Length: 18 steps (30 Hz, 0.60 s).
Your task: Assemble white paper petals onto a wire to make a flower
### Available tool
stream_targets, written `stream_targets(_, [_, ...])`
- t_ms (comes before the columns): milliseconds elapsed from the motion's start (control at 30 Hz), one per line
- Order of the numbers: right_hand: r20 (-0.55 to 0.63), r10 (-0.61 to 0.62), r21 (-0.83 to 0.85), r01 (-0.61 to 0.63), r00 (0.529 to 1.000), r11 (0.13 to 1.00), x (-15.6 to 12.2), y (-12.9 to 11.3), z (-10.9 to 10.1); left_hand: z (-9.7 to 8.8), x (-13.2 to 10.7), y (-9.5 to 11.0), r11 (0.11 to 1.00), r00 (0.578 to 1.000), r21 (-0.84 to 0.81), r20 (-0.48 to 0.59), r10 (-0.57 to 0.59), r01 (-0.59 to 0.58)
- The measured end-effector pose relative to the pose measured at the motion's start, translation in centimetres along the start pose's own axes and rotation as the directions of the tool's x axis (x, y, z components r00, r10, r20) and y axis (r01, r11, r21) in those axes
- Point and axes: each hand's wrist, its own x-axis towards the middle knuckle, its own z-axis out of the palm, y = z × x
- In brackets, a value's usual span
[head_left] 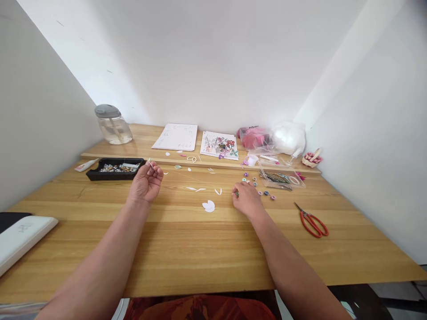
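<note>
Left hand [147,183] pinches a white paper strip [151,164] over the desk [187,240]. Right hand [247,201] touches a quilled coil [236,194] (grip unclear). This looks like piece-gathering, which calls for fine pinching.

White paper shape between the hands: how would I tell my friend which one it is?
Start at the wooden desk and find the bare patch between the left hand and the right hand. The white paper shape lies flat there, nearer the right hand, touching neither. It is the biggest, roundest white piece; the white bits behind it are thin slivers.
</note>
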Motion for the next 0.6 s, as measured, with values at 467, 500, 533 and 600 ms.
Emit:
stream_targets(467, [-0.158, -0.061, 0.078, 0.074, 0.986, 0.994, -0.3, -0.9, -0.5, -0.7, 0.4, -0.7, 0.997, 0.998, 0.058, 0.013, -0.056, 0.055])
stream_targets(500, [-0.182, -0.088, 0.106, 0.109, 0.979, 0.988, -0.3, -1.1, -0.5, -0.8, 0.4, -0.8, 0.995, 0.998, 0.068, 0.012, -0.068, 0.067])
stream_targets(533, [-0.198, -0.112, 0.13, 0.139, 0.974, 0.982, -0.3, -1.2, -0.5, -0.9, 0.5, -1.0, 0.994, 0.997, 0.078, 0.013, -0.081, 0.079])
stream_targets(600, [-0.212, -0.152, 0.162, 0.188, 0.965, 0.969, -0.3, -1.4, -0.5, -1.0, 0.5, -1.3, 0.991, 0.995, 0.096, 0.02, -0.101, 0.098])
